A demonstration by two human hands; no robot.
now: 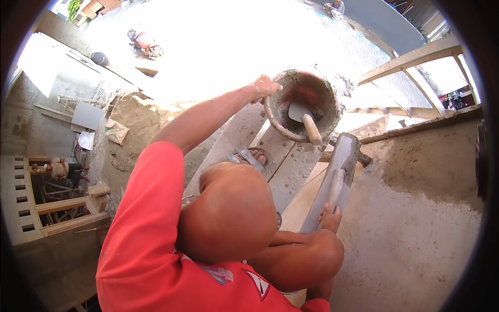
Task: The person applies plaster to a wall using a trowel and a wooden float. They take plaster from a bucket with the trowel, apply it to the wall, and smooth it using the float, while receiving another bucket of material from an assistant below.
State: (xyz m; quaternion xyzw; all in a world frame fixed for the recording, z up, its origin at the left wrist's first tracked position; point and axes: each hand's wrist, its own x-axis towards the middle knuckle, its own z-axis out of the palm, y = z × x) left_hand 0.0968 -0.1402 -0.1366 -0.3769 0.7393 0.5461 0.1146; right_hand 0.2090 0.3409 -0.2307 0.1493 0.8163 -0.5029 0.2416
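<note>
My left hand (264, 88), arm stretched out, is closed on the rim of a mortar-crusted bucket (318, 91). Inside the bucket lies a trowel (297, 112), its wooden handle (312, 129) sticking out over the near rim. My right hand (330, 217), low at the right, grips the handle of a long grey plastering float (345, 156), which points away from me just below and right of the bucket. My bent knees are in the middle of the view, and my sandalled foot (255, 157) rests on planks (280, 151) beneath the bucket.
A partly plastered wall (416, 218) runs along my right, with wooden beams (405, 63) above. Down at the left are sand (130, 122), sacks (115, 132) and a person (61, 170) beside wooden frames. Other people (145, 44) crouch farther off in bright light, near a dark bucket (99, 59).
</note>
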